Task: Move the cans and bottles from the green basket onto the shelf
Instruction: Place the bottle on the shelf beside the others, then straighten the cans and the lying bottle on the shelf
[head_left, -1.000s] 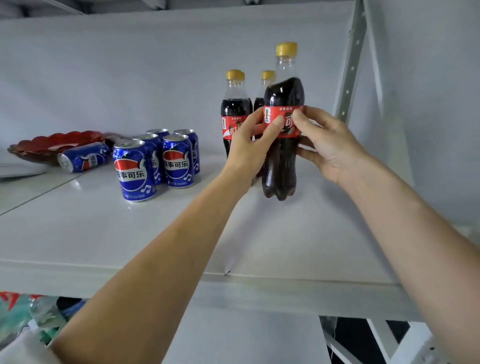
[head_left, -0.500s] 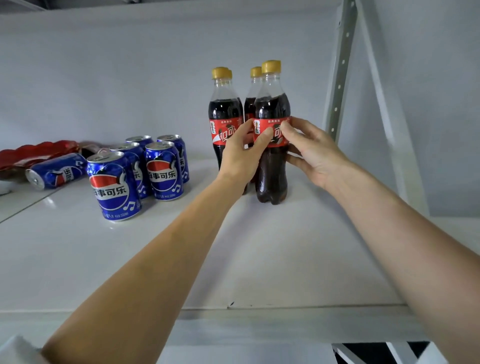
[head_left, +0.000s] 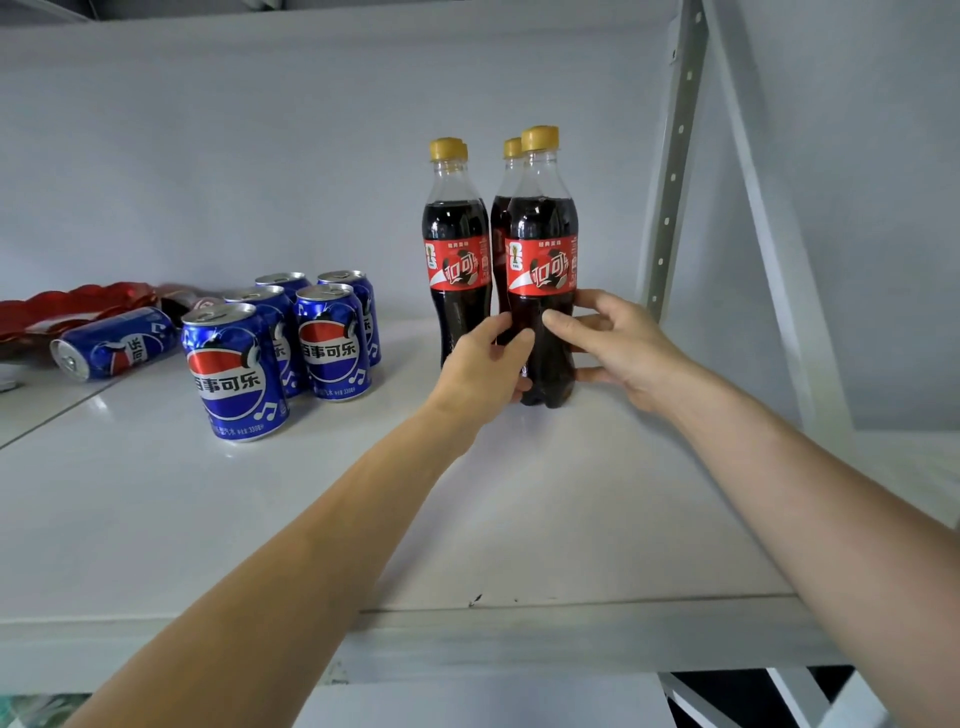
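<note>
A cola bottle (head_left: 543, 260) with a red label and yellow cap stands upright on the white shelf (head_left: 519, 509), at the front right of several like bottles. My left hand (head_left: 485, 364) and my right hand (head_left: 618, 343) hold its lower body from either side, fingers curled around it below the label. Another cola bottle (head_left: 457, 249) stands just left of it. Several blue Pepsi cans (head_left: 236, 371) stand in a cluster further left, and one can (head_left: 114, 343) lies on its side. The green basket is out of view.
A red scalloped dish (head_left: 62, 306) sits at the shelf's far left behind the lying can. A perforated metal upright (head_left: 672, 171) rises right of the bottles. The shelf's front edge (head_left: 519, 644) runs across below my arms.
The bottle came down from the air onto the shelf beside the other bottles. Both hands slid from its label down to its lower body.
</note>
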